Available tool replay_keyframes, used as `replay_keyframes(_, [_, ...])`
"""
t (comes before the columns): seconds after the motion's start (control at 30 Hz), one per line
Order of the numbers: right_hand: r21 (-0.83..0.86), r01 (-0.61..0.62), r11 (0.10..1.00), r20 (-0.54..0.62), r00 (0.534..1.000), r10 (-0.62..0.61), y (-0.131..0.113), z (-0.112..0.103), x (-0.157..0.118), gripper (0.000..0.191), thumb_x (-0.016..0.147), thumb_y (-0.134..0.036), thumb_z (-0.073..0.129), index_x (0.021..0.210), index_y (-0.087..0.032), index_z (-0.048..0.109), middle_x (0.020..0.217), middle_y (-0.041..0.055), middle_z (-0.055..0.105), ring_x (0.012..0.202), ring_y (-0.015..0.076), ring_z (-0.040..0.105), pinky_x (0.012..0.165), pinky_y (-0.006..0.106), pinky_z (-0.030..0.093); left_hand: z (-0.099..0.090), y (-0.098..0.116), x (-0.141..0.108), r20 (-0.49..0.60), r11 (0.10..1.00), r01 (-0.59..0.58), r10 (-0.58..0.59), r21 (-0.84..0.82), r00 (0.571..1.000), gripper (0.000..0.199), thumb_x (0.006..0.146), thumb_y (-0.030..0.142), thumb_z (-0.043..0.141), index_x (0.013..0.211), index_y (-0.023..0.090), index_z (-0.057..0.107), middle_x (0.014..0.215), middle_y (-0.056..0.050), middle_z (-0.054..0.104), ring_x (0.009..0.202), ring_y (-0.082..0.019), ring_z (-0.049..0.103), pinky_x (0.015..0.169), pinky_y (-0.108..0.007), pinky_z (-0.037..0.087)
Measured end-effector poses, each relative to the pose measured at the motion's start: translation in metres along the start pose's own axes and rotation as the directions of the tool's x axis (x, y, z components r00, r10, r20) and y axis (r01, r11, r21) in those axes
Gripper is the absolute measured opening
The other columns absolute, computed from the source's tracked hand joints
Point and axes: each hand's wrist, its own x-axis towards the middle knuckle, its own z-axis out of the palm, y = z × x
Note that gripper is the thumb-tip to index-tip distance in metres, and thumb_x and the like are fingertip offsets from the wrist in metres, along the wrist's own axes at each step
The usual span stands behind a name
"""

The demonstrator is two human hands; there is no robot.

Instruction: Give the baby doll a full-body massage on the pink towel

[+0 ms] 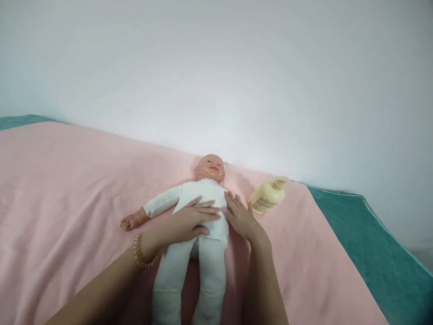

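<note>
A baby doll (209, 266) with a white cloth body lies on its back, its bald plastic head toward the wall. Across the doll's belly rests my left hand (196, 217), flat with fingers spread; a beaded bracelet (144, 253) circles that wrist. My right hand (241, 217) lies open at the doll's side, fingertips against its chest and upper arm area. The doll's arm on the left stretches outward; its other arm is hidden behind my right hand. Close beyond my right hand stands a pale yellow pump bottle (269, 195) with a printed label, appearing tilted.
A pink sheet (84, 180) with soft wrinkles lies beneath the doll. Green cloth (365, 239) shows past its right edge and at the far left. Behind the doll's head rises a plain white wall (216, 76).
</note>
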Motion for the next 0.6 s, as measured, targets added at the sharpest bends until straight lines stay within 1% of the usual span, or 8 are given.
replay_keyframes(0.07, [0.000, -0.005, 1.000, 0.006, 1.000, 0.005, -0.001, 0.000, 0.000, 0.063, 0.098, -0.051, 0.019, 0.153, -0.022, 0.010, 0.159, 0.0014, 0.006, 0.147, 0.0217, -0.004, 0.116, 0.054, -0.002, -0.002, -0.006, 0.002, -0.006, 1.000, 0.022, -0.022, -0.002, 1.000, 0.064, 0.088, 0.053, 0.046, 0.147, 0.031, 0.033, 0.155, 0.005, 0.028, 0.146, -0.024, 0.018, 0.119, -0.047, 0.010])
replay_keyframes(0.17, [0.006, -0.008, 1.000, 0.007, 1.000, 0.008, -0.001, 0.000, 0.000, 0.064, 0.098, -0.052, 0.019, 0.154, -0.022, 0.008, 0.159, 0.0013, 0.005, 0.147, 0.0222, -0.004, 0.116, 0.055, -0.003, 0.001, -0.016, 0.005, -0.038, 0.989, 0.145, -0.144, 0.024, 0.989, 0.093, 0.078, 0.065, 0.054, 0.152, 0.021, 0.017, 0.159, -0.006, 0.010, 0.147, -0.029, 0.004, 0.117, -0.054, 0.008])
replay_keyframes(0.23, [0.012, -0.007, 1.000, 0.004, 1.000, 0.007, -0.001, -0.001, 0.000, 0.064, 0.098, -0.053, 0.019, 0.154, -0.022, 0.007, 0.159, 0.0008, 0.005, 0.147, 0.0222, -0.005, 0.116, 0.055, -0.003, 0.006, -0.021, 0.005, -0.064, 0.976, 0.213, -0.210, 0.047, 0.976, 0.107, 0.073, 0.071, 0.055, 0.153, 0.017, 0.009, 0.160, -0.011, 0.003, 0.146, -0.034, -0.002, 0.115, -0.057, 0.008])
replay_keyframes(0.3, [0.016, -0.005, 1.000, 0.003, 1.000, 0.005, -0.001, -0.001, 0.000, 0.065, 0.098, -0.053, 0.020, 0.154, -0.022, 0.008, 0.159, 0.0003, 0.005, 0.147, 0.0222, -0.005, 0.116, 0.055, -0.004, 0.009, -0.026, 0.004, -0.081, 0.965, 0.254, -0.249, 0.065, 0.965, 0.113, 0.071, 0.075, 0.054, 0.153, 0.015, 0.004, 0.159, -0.013, 0.001, 0.146, -0.036, -0.003, 0.114, -0.058, 0.008])
replay_keyframes(0.37, [0.016, -0.006, 1.000, 0.005, 1.000, 0.006, -0.002, -0.001, 0.000, 0.064, 0.098, -0.052, 0.020, 0.153, -0.022, 0.008, 0.158, -0.0004, 0.004, 0.147, 0.0221, -0.004, 0.116, 0.055, -0.003, 0.008, -0.029, 0.000, -0.084, 0.955, 0.284, -0.277, 0.084, 0.957, 0.116, 0.070, 0.078, 0.052, 0.153, 0.013, 0.002, 0.159, -0.015, 0.002, 0.145, -0.037, -0.002, 0.114, -0.058, 0.006])
replay_keyframes(0.5, [-0.005, -0.043, 0.999, 0.004, 0.999, 0.043, -0.008, -0.004, -0.006, 0.062, 0.099, -0.046, 0.023, 0.153, -0.019, 0.011, 0.158, 0.0007, 0.004, 0.147, 0.0225, -0.001, 0.116, 0.055, -0.003, -0.001, -0.036, -0.010, -0.030, 0.934, 0.341, -0.340, 0.109, 0.940, 0.117, 0.068, 0.080, 0.050, 0.153, 0.013, 0.006, 0.159, -0.014, 0.005, 0.145, -0.038, -0.001, 0.114, -0.058, 0.003])
replay_keyframes(0.57, [0.004, -0.011, 1.000, 0.018, 1.000, 0.011, -0.012, -0.009, -0.014, 0.060, 0.099, -0.044, 0.026, 0.153, -0.020, 0.013, 0.158, 0.0009, 0.006, 0.147, 0.0217, 0.002, 0.117, 0.053, -0.003, -0.007, -0.039, -0.015, 0.016, 0.932, 0.346, -0.349, 0.111, 0.937, 0.118, 0.067, 0.081, 0.050, 0.153, 0.014, 0.007, 0.159, -0.014, 0.005, 0.145, -0.038, -0.002, 0.113, -0.060, 0.002])
replay_keyframes(0.6, [0.028, 0.043, 0.999, 0.038, 0.998, -0.044, -0.014, -0.012, -0.019, 0.058, 0.099, -0.043, 0.028, 0.152, -0.022, 0.015, 0.158, -0.0001, 0.008, 0.147, 0.0210, 0.004, 0.117, 0.052, -0.001, -0.010, -0.040, -0.017, 0.038, 0.933, 0.343, -0.349, 0.110, 0.936, 0.118, 0.067, 0.081, 0.051, 0.153, 0.014, 0.006, 0.158, -0.014, 0.004, 0.145, -0.039, -0.002, 0.112, -0.061, 0.002])
